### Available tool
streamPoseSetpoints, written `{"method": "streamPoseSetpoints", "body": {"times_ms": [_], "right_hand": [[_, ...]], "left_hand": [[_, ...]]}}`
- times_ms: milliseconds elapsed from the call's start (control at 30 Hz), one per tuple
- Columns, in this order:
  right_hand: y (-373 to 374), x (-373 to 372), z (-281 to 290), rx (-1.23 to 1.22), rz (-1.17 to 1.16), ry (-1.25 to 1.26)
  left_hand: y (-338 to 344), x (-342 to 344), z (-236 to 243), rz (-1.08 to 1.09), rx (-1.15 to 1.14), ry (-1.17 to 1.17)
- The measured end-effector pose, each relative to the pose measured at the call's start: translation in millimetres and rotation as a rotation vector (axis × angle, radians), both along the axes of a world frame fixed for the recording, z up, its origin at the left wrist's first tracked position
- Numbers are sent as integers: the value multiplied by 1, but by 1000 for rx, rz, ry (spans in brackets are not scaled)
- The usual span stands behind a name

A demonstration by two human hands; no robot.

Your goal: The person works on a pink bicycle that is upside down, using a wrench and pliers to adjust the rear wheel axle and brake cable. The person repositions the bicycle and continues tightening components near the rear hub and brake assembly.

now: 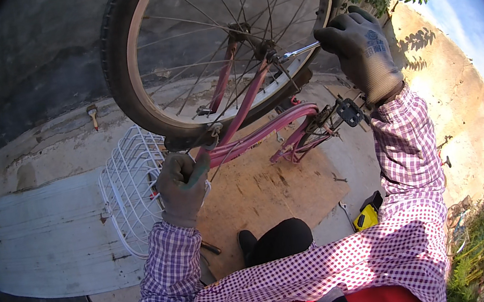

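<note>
Right hand (361, 50): closed round wrench (301, 51), its head left of fingers at wheel axle (266, 51) | left hand (183, 189): curled beside pink bicycle (245, 106), hold unclear | brown board (247, 193) on concrete (334, 224) | outdoors, dark wall (31, 81), sunlit greenery (481, 251)

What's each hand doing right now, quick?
Left hand: fingers curled beside the pink fork; whether it grips anything cannot be told.
Right hand: closed, holding the silver wrench.
</note>
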State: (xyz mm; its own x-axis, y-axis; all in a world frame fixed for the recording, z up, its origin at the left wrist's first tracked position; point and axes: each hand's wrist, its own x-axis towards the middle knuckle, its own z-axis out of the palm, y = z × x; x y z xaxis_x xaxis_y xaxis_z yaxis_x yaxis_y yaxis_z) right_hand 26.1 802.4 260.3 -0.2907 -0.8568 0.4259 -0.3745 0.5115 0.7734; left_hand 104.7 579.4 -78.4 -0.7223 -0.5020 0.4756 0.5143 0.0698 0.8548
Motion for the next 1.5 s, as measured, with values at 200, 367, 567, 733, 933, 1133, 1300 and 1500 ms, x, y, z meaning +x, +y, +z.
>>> {"method": "streamPoseSetpoints", "body": {"times_ms": [200,367,567,733,933,1133,1300,1500], "right_hand": [[-5,-3,16,122,19,18],[-2,-27,19,97,30,-134],[3,-34,15,80,61,-179],[7,-38,13,32,61,-244],[36,-49,-32,-355,64,-559],[48,-46,-115,-984,98,-1067],[15,-29,-188,-1393,352,-1258],[-54,-8,-236,-1661,595,-1593]], "left_hand": [[3,-4,1,38,-24,70],[3,-2,3,52,-74,30],[1,2,5,4,-56,-7],[3,0,5,55,-99,52],[3,-3,1,34,-58,59],[6,-1,1,2,-9,33],[7,-2,6,-52,53,15],[6,-2,8,-28,-38,48]]}}
